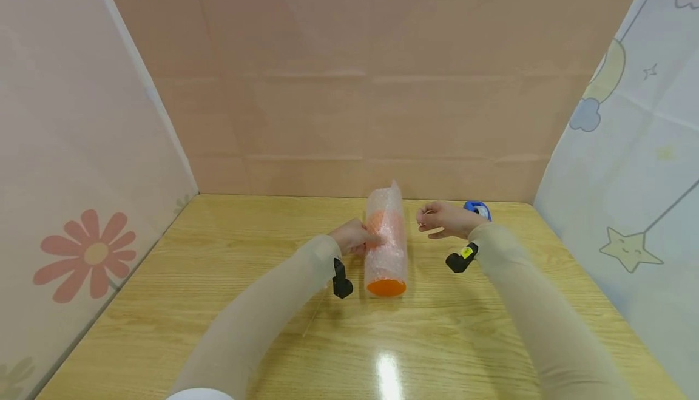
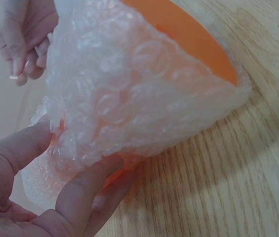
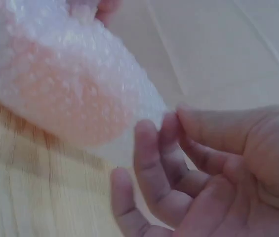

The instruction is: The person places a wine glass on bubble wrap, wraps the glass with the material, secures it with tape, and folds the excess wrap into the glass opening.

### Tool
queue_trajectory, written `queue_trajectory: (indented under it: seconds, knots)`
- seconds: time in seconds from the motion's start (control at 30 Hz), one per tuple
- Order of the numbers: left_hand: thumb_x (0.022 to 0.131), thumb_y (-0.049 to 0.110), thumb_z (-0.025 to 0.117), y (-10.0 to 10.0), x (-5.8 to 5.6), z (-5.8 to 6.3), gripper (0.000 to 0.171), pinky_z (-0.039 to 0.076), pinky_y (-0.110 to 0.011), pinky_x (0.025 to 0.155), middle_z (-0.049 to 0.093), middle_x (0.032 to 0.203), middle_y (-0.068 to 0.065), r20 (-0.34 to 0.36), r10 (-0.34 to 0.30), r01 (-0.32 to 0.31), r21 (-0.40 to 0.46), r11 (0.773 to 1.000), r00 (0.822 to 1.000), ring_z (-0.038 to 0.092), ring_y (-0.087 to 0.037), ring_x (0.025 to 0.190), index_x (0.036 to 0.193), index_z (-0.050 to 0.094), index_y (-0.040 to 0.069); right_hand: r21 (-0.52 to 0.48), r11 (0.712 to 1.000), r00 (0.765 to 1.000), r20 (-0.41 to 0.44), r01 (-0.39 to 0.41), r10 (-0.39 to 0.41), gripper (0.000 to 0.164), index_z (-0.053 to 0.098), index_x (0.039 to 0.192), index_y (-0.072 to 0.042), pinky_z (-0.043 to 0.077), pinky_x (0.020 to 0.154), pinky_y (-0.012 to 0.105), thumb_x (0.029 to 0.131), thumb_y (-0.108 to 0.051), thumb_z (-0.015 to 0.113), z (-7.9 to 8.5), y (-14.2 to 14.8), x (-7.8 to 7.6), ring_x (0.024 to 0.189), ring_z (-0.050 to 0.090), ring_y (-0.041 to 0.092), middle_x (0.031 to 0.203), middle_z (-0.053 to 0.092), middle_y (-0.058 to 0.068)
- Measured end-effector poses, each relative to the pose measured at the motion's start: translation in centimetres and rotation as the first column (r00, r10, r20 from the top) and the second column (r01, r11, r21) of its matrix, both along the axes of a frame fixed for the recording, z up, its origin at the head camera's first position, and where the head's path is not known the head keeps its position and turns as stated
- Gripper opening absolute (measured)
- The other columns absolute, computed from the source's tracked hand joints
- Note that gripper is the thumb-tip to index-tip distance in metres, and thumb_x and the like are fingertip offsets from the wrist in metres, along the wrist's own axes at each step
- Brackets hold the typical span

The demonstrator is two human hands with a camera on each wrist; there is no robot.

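A roll of bubble wrap (image 1: 386,248) lies on the table around something orange, which shows as an orange round end (image 1: 386,288) at the near side. At its left side, my left hand (image 1: 351,237) grips the wrap, thumb on top and fingers low against the side. My right hand (image 1: 445,219) is held in the air to the right of the roll, apart from it. Its fingers are bent and the thumb tip meets a fingertip in the right wrist view. Small pale glints show at those fingertips in the left wrist view; whether something clear is pinched there I cannot tell.
Behind my right wrist is a blue object with a white label (image 1: 478,209), partly hidden. The wooden table (image 1: 262,224) ends at a peach-coloured back sheet (image 1: 306,115). Patterned sheets hang at both sides. A thin clear strip (image 1: 312,318) seems to lie below my left forearm.
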State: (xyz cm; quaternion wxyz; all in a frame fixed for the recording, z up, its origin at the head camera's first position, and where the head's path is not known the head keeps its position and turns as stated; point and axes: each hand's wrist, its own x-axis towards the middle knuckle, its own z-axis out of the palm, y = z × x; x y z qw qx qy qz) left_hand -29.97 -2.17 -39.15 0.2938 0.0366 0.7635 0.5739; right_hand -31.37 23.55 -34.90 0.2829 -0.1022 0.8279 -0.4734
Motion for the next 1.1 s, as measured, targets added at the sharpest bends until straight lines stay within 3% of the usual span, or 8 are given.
queue_trajectory:
  seconds: [0.17, 0.47, 0.6, 0.73, 0.9, 1.1]
  knots:
    - [0.089, 0.014, 0.070, 0.1, -0.2, -0.2, 0.026, 0.056, -0.033, 0.082, 0.068, 0.101, -0.012, -0.001, 0.002, -0.002, -0.014, 1.000, 1.000, 0.064, -0.017, 0.080, 0.105, 0.065, -0.005, -0.026, 0.999, 0.996, -0.070, 0.047, -0.049, 0.014, 0.039, 0.110, -0.002, 0.048, 0.083, 0.033, 0.104, -0.014, 0.042, 0.7, -2.3, -0.3, 0.091, 0.050, 0.018, 0.104, 0.044, 0.010]
    - [0.089, 0.013, 0.070, 0.2, -0.2, -0.1, 0.031, 0.054, -0.040, 0.090, 0.068, 0.106, -0.015, 0.036, 0.014, -0.015, 0.019, 1.000, 0.999, 0.066, -0.021, 0.087, 0.112, 0.061, -0.005, -0.061, 0.997, 0.987, -0.154, 0.047, -0.056, 0.013, 0.038, 0.112, -0.003, 0.045, 0.076, 0.029, 0.104, -0.012, 0.041, 0.9, -4.4, -0.8, 0.085, 0.044, 0.021, 0.100, 0.041, 0.009]
    - [0.089, 0.013, 0.070, 0.2, -0.2, 0.0, 0.031, 0.054, -0.039, 0.090, 0.068, 0.106, -0.015, 0.038, 0.012, -0.012, 0.018, 1.000, 0.999, 0.067, -0.020, 0.087, 0.112, 0.062, -0.005, -0.068, 0.997, 0.988, -0.149, 0.034, -0.044, 0.027, 0.036, 0.129, -0.006, 0.042, 0.073, 0.029, 0.104, -0.011, 0.043, 0.9, -4.9, -0.8, 0.082, 0.040, 0.020, 0.099, 0.040, 0.008]
    - [0.089, 0.014, 0.070, 0.0, 0.1, 0.4, 0.030, 0.055, -0.037, 0.088, 0.068, 0.104, -0.013, 0.030, 0.002, -0.003, 0.009, 1.000, 1.000, 0.066, -0.019, 0.084, 0.112, 0.062, -0.005, -0.056, 0.998, 0.989, -0.142, 0.041, -0.049, 0.041, 0.031, 0.139, -0.007, 0.042, 0.076, 0.034, 0.102, -0.010, 0.048, 0.8, -5.6, -0.8, 0.085, 0.043, 0.021, 0.104, 0.048, 0.010]
    - [0.089, 0.014, 0.070, 0.0, -0.2, 0.0, 0.028, 0.056, -0.033, 0.085, 0.068, 0.103, -0.012, 0.019, -0.008, 0.009, -0.010, 1.000, 1.000, 0.066, -0.018, 0.084, 0.109, 0.063, -0.004, 0.021, 0.998, 0.984, -0.171, 0.053, -0.048, 0.034, 0.035, 0.125, 0.001, 0.043, 0.077, 0.033, 0.100, -0.013, 0.053, 0.9, -6.5, -0.8, 0.090, 0.047, 0.022, 0.104, 0.057, 0.011]
    - [0.088, 0.014, 0.071, 0.1, -0.2, 0.0, 0.028, 0.055, -0.035, 0.087, 0.067, 0.101, -0.011, 0.026, 0.006, -0.006, -0.014, 1.000, 1.000, 0.065, -0.018, 0.083, 0.107, 0.062, -0.003, 0.158, 0.987, 0.976, -0.219, 0.022, 0.014, 0.022, 0.046, 0.111, 0.003, 0.046, 0.089, 0.046, 0.098, -0.012, 0.055, 0.6, -7.0, -1.1, 0.100, 0.052, 0.028, 0.109, 0.056, 0.016]
